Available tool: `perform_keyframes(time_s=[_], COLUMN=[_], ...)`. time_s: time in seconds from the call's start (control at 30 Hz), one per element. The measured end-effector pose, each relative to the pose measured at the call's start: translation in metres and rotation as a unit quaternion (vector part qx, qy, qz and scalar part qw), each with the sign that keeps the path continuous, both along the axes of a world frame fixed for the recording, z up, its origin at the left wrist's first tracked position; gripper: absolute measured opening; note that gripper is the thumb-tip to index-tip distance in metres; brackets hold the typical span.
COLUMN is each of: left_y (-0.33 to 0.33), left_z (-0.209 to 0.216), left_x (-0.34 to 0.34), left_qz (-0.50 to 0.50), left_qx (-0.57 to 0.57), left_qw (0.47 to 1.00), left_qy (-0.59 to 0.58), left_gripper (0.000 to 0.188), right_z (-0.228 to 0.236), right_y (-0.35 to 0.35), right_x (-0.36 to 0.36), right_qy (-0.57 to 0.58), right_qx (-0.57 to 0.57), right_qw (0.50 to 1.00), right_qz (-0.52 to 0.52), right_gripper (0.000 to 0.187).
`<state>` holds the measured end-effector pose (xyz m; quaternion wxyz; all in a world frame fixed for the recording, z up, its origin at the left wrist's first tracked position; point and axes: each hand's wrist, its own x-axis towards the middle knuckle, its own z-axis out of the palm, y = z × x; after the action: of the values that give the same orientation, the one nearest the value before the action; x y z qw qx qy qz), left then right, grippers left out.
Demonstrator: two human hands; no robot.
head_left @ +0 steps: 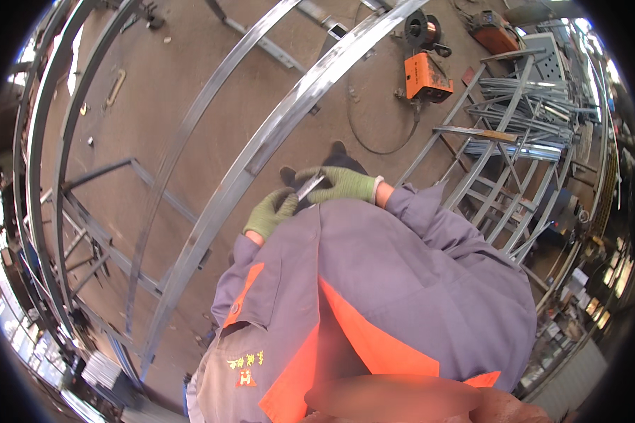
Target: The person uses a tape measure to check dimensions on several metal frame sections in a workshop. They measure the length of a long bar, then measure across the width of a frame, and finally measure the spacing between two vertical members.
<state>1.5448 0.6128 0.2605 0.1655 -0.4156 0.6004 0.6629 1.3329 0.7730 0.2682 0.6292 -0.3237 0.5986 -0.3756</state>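
Close in front of my grey jacket, both hands in green work gloves are brought together. Between them is a small, flat silvery piece (309,187) with a dark part at its right end; its exact kind I cannot make out. The fingers of my right hand (347,185) are curled round the piece's right end. My left hand (269,213) is closed at its other end, thumb and fingers drawn together. To the left of the hands runs a long curved metal beam (255,154), apart from both gloves.
More curved beams (183,134) and a steel frame (113,247) stand at the left. Ahead to the right sits an orange wire feeder (428,77) with a wire spool (423,30) and a cable on the floor. A metal rack with stacked bars (525,113) is at the right.
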Motion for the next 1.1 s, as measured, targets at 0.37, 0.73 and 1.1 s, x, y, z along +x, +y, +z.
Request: perform_keyframes(time_s=[0.37, 0.73, 1.1], left_y=[0.098, 0.241, 0.279], left_z=[-0.009, -0.002, -0.029], left_x=[-0.195, -0.419, -0.653], left_qz=[-0.215, -0.242, -0.351], left_qx=[-0.057, 0.020, 0.072], left_qw=[0.970, 0.953, 0.923], left_qy=[0.096, 0.182, 0.139], left_gripper=[0.071, 0.074, 0.061], right_z=[-0.006, -0.006, 0.010], right_y=[0.152, 0.293, 0.330], right_x=[-0.132, -0.268, -0.461], right_qy=[-0.071, -0.059, -0.009], right_qx=[-0.015, -0.042, 0.113], right_qw=[0.986, 0.943, 0.936], right_qz=[-0.152, -0.326, -0.334], right_gripper=[0.052, 0.057, 0.057])
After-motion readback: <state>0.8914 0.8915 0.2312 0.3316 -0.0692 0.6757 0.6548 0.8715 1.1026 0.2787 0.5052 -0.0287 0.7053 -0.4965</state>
